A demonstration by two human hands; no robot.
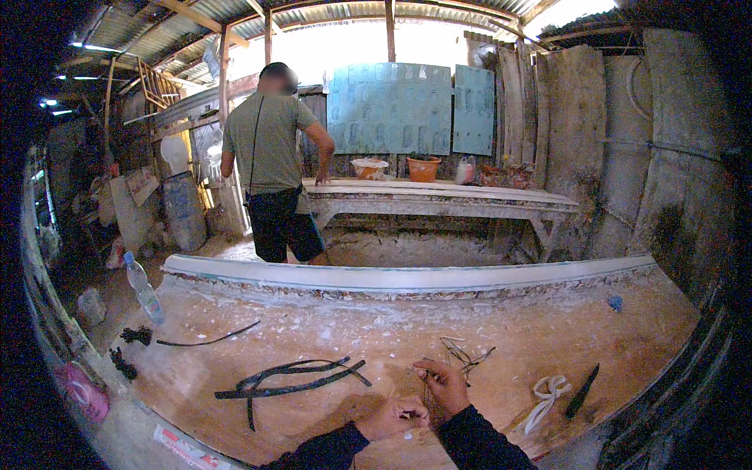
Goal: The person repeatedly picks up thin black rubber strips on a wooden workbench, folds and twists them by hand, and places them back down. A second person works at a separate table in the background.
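Observation:
My left hand [392,417] is closed low over the plywood table [313,329], its fingers curled beside my right hand; whatever they grip is too small to make out. My right hand [445,387] pinches a thin dark strip [425,384], which runs down toward the left hand. Left of them lie several loose black strips [290,384], overlapping and curved. A small tangle of thin dark strips [468,359] rests just beyond my right hand. Farther right are a knotted white strip [546,398] and a dark pointed tool [583,389], perhaps a knife.
A long white moulding [407,276] spans the table's far edge. At the left stand a plastic bottle [142,288] and black bundles [135,335]; a blue lump [615,302] sits far right. A person [270,157] works at another bench [439,200] holding orange tubs [423,169].

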